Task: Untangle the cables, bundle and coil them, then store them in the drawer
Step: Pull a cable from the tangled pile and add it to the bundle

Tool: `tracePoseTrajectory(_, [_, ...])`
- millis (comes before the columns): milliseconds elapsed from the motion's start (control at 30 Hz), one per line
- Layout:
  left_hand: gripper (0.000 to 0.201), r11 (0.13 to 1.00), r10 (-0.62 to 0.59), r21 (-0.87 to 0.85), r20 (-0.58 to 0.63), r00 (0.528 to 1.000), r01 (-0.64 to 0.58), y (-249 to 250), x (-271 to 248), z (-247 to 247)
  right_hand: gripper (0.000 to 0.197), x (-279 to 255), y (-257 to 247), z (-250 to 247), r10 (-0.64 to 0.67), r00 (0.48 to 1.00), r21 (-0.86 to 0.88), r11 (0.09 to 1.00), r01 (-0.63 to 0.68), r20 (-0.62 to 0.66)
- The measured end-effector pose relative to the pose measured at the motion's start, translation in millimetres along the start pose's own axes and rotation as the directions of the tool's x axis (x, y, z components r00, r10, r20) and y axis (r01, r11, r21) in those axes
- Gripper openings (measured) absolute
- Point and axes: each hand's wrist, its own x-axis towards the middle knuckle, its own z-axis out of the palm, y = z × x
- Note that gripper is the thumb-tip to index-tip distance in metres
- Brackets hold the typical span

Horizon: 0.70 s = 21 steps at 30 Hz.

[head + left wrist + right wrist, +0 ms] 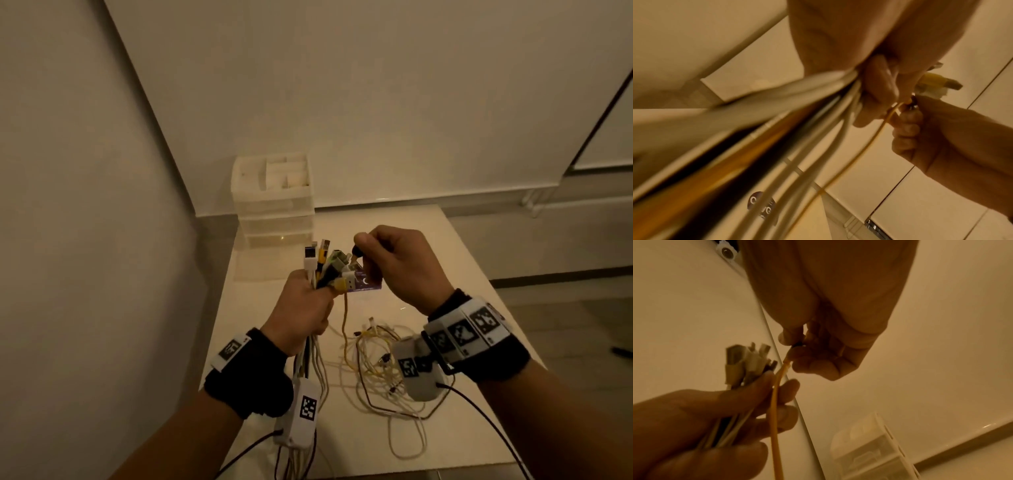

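Head view: my left hand (301, 308) is fisted round a cable bundle (320, 270), plugs up, above the table (462, 260). A yellow cable (344, 315) runs down to the tangle (380, 363) lying there. My right hand (397, 263) pinches a dark plug (357, 252) just beside. Drawer unit (274, 202) stands behind.

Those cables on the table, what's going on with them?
A person is sorting cables. The left hand grips a bunch of white, yellow and black cables with their plugs up. The right hand pinches the plug end of a thin yellow cable beside them. A loose tangle of white and yellow cables lies on the white table. The clear plastic drawer unit stands behind.
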Motion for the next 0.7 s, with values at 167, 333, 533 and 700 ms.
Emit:
tracePoseTrajectory(167, [0.022, 0.995, 0.082, -0.059, 0.026, 0.996, -0.08, 5, -1, 14, 0.027, -4, 6, 0, 0.038, 0.996, 0.13, 0.991, -0.027, -0.085])
tracePoseTrajectory(333, [0.023, 0.989, 0.072, -0.128, 0.014, 0.997, -0.069, 6, 0, 26, 0.036, -7, 18, 7, 0.136, 0.99, 0.461, 0.877, -0.136, 0.032])
tracePoseTrajectory(533, [0.039, 0.985, 0.041, -0.167, -0.033, 0.999, -0.046, 8, 0, 32, 0.028, -1, 15, 6, -0.069, 0.997, 0.198, 0.977, 0.077, -0.045])
tracePoseTrajectory(700, [0.023, 0.98, 0.155, -0.112, -0.097, 0.983, -0.165, 9, 4, 34, 0.027, 3, 14, 4, -0.117, 0.991, 0.1, 0.987, 0.122, -0.057])
